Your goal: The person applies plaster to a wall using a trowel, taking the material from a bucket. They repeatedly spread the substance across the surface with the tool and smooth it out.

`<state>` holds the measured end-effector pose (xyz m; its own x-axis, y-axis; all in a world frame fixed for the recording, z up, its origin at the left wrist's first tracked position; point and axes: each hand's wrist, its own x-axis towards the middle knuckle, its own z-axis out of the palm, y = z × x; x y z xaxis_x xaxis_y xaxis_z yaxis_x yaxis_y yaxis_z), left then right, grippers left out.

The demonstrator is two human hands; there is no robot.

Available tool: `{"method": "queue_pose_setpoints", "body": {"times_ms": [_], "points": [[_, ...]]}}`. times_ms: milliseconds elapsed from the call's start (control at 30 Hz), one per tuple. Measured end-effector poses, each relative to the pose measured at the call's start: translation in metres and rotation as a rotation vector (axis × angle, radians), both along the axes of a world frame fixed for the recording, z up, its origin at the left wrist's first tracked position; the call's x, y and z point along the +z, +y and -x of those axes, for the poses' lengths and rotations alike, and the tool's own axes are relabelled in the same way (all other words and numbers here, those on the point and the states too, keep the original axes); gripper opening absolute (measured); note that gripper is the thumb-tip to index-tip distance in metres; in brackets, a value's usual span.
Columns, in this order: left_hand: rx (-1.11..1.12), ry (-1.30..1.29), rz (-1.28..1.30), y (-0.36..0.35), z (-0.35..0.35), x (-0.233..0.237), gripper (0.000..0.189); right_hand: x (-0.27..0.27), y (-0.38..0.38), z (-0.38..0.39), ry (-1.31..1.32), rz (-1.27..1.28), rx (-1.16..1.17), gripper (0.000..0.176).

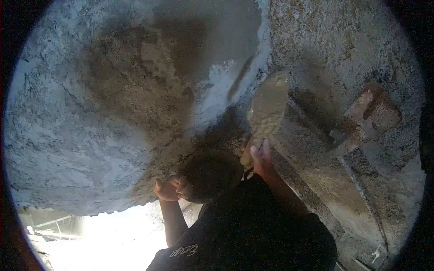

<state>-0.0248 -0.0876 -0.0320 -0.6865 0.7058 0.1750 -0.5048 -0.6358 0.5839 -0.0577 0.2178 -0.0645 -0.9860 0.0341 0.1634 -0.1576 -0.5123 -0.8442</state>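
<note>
Mortar [271, 97] lay heaped on the trowel [256, 135], just above the right hand [262, 159] gripping it. The left hand [167, 188] was curled; what it held was unclear. Above it, a damp patch [135, 81] looked plastered; brick [368, 113] to the right showed bare.

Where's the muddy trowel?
Right of centre in the head view, the trowel is raised against the wall in a co-worker's hand, left of a brick.

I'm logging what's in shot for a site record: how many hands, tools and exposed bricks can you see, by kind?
Hands: 2, the left hand and the right hand
Trowels: 1, a mortar-laden trowel gripped in the right hand
Exposed bricks: 1, a red brick in the rough wall
Total: 4
</note>
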Motion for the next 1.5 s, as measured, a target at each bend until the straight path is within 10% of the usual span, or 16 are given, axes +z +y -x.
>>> {"method": "queue_pose_setpoints", "body": {"times_ms": [267,700,833,933,1033,1233,1500], "points": [[0.068,-0.127,-0.037,-0.018,-0.007,-0.014,0.076,-0.041,-0.008,0.049,0.148,-0.603,-0.55,0.048],[0.196,-0.2,-0.086,-0.016,-0.011,-0.011,0.076,-0.034,-0.015,0.094,0.144,-1.107,-0.604,0.043],[0.135,-0.146,-0.102,-0.023,-0.005,-0.02,0.075,-0.101,-0.011,0.093,-0.073,-0.516,-0.29,0.043],[0.111,-0.144,-0.143,-0.019,-0.004,-0.02,0.077,-0.048,-0.01,0.06,-0.185,-0.468,-0.295,0.046],[0.083,-0.111,-0.179,-0.024,0.001,-0.026,0.079,-0.049,-0.004,0.065,-0.112,-0.962,-0.435,0.049],[0.097,-0.134,-0.068,-0.022,0.0,-0.017,0.076,0.003,-0.006,0.084,0.174,-0.881,-0.678,0.039],[0.032,-0.071,-0.095,-0.004,0.008,0.003,0.077,-0.006,-0.016,0.067,0.198,-0.961,-0.412,0.039]]}}
